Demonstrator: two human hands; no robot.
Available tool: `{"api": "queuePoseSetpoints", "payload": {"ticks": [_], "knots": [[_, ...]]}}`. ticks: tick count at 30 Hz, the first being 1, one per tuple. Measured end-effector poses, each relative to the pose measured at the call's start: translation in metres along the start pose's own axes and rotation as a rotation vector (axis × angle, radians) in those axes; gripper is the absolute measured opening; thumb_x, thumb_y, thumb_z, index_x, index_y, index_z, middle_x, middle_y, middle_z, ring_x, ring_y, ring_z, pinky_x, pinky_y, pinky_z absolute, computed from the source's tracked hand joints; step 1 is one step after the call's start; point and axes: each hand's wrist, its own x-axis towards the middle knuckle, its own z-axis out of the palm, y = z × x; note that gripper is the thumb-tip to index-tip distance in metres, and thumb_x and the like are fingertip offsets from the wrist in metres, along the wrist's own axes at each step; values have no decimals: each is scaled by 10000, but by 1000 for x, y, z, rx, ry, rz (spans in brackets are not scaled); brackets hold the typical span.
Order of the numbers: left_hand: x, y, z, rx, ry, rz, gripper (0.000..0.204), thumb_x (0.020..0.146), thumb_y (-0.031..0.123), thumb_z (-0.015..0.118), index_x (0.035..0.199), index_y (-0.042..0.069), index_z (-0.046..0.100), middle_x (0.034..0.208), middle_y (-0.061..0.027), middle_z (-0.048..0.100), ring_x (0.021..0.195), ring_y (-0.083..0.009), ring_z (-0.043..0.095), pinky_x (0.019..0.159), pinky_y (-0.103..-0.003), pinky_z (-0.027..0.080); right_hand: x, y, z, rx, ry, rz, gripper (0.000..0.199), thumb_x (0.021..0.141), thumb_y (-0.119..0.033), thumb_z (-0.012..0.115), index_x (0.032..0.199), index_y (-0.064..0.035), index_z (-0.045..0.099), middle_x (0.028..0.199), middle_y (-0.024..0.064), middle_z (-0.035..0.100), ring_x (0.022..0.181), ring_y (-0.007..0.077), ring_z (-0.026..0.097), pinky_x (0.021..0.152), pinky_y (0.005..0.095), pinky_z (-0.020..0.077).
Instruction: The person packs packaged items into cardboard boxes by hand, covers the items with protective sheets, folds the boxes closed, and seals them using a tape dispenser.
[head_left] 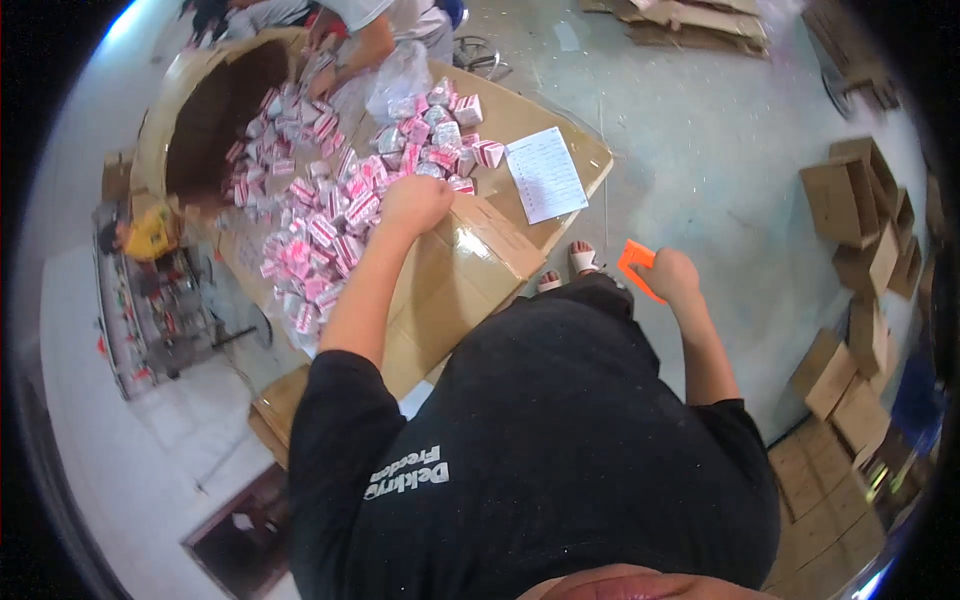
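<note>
My left hand point(415, 205) reaches out over a cardboard-covered table point(470, 270) and rests closed on the edge of a heap of small pink-and-white packets point(330, 215); whether it grips one is hidden. My right hand point(672, 275) hangs to my right above the floor, closed on a flat orange tool point(636, 262). A white printed sheet point(545, 173) lies on the table's far right corner. My black shirt fills the lower middle.
A large round cardboard drum point(205, 110) lies on its side at the far left, spilling packets. Another person point(375, 30) works at the far end beside a clear plastic bag point(400, 75). Empty brown boxes point(860, 200) crowd the floor at right. A metal machine point(150, 300) stands at left.
</note>
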Motion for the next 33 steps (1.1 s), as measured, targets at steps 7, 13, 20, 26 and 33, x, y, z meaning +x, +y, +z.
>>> {"api": "queuePoseSetpoints", "payload": {"ticks": [7,13,20,26,33], "knots": [[17,28,-7,264,-337,20,830,900,717,321,1056,-3,705,1198,-229,625,1224,-406,498,1077,-497,322,28,4,-3,18,39,33,616,796,-579,666,847,35,662,810,246,673,780,397,667,701,462,529],[-12,35,18,79,216,247,755,899,695,385,1227,65,642,1218,-191,632,1242,-359,504,1093,-474,320,-24,-41,-36,311,-26,-94,528,808,-466,718,853,56,649,725,161,667,681,256,659,642,358,520],[-204,24,41,-1626,-281,76,285,980,241,582,1076,-14,664,932,-19,677,827,-72,597,715,-251,491,-168,-148,3,1105,-363,-467,476,757,-229,819,1085,56,625,798,80,658,763,82,590,696,282,495],[-304,-60,118,-1876,-417,-39,236,964,191,602,1017,-23,687,844,-30,680,760,-91,606,705,-246,500,-238,-237,93,708,-255,-591,425,766,-276,809,1023,18,640,816,17,639,738,112,567,684,280,471],[-321,-171,85,-1309,91,-125,173,919,115,611,951,0,736,818,-41,711,750,-83,620,700,-251,487,-296,-290,132,766,-256,-288,451,779,-344,791,1040,-1,657,823,163,663,717,248,642,678,364,499]]}}
